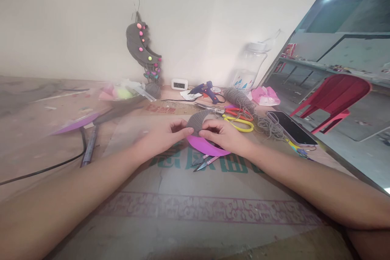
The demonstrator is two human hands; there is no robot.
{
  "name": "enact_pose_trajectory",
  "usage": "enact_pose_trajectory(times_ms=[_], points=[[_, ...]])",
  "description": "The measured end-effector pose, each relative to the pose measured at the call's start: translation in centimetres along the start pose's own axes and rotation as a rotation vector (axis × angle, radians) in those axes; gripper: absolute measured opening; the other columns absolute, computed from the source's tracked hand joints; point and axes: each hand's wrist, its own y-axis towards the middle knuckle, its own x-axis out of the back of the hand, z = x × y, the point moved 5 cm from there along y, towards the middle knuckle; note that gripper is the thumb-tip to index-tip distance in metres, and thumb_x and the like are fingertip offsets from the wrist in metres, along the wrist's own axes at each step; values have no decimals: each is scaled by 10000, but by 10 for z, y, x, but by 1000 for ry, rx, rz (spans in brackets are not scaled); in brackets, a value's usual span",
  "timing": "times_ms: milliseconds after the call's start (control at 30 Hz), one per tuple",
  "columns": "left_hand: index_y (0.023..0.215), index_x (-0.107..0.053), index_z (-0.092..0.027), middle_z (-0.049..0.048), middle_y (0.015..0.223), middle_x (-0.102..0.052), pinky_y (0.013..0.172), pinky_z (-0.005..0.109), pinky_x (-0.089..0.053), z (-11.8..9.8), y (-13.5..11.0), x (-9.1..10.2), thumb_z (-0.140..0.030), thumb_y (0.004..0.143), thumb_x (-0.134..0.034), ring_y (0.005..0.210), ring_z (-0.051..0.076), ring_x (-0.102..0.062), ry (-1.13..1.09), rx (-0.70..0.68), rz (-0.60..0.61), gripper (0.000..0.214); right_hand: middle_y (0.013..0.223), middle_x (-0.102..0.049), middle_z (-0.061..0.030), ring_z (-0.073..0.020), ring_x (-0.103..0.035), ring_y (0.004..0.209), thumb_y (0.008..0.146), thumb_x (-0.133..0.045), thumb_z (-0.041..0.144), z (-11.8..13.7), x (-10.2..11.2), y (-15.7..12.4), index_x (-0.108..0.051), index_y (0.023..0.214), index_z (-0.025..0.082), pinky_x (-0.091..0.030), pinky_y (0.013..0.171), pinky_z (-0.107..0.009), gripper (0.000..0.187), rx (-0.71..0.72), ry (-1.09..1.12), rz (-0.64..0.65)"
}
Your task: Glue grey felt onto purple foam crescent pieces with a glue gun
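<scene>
Between my two hands is a purple crescent (207,146), its upper part wrapped in grey yarn (196,122). My left hand (179,130) pinches the wrapped part from the left, thumb in front. On the other side my right hand (221,132) grips the same crescent, with its thumb near the lower edge of the yarn. Small thread snips (207,163) lie on the board just below the crescent. Behind my right hand are scissors with red handles (240,113) and scissors with yellow handles (239,124).
A finished-looking grey moon ornament (137,44) hangs on the white wall. Along the back stand a small clock (179,84), a glue gun (207,91) and a clear bottle (250,65). Grey yarn (240,99) and a phone (291,128) lie right; a black cable (45,169) crosses left.
</scene>
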Motion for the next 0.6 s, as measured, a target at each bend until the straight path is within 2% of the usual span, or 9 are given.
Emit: enact_pose_trajectory(times_ms=[67, 200, 400, 500, 600], points=[[764, -593, -186, -26, 702, -558, 572, 234, -357, 0, 0, 0, -473, 821, -522, 628, 117, -486, -38, 10, 2, 301, 716, -505, 9, -93, -432, 590, 860, -527, 370, -4, 1, 0, -602, 807, 171, -343, 546, -241, 219, -61, 103, -26], [743, -558, -197, -30, 667, -548, 562, 237, -368, 1, 1, 1, -484, 814, -516, 604, 127, -495, -92, 43, -8, 298, 758, -523, 19, -72, -402, 521, 819, -559, 327, -16, 8, 0, -570, 991, 189, -336, 494, -229, 220, -151, 237, -171], [780, -570, -172, -14, 710, -564, 622, 244, -397, 1, 3, 2, -472, 813, -524, 659, 135, -503, -139, 14, -34, 305, 731, -527, 32, -58, -389, 488, 765, -606, 333, -21, 9, 2, -555, 868, 175, -316, 462, -216, 195, -184, 275, -206], [797, -577, -161, -12, 735, -563, 648, 242, -388, 0, 4, 2, -444, 829, -522, 681, 129, -493, -154, -35, -39, 290, 642, -499, 45, -66, -382, 473, 759, -610, 382, -21, 13, 1, -554, 802, 164, -308, 461, -224, 229, -237, 262, -254], [768, -562, -161, -12, 720, -552, 641, 242, -378, 1, 4, 2, -447, 827, -527, 678, 131, -482, -149, -20, -48, 294, 571, -464, 56, -89, -411, 495, 750, -616, 412, -23, 18, 1, -527, 752, 170, -339, 498, -240, 258, -260, 246, -313]])
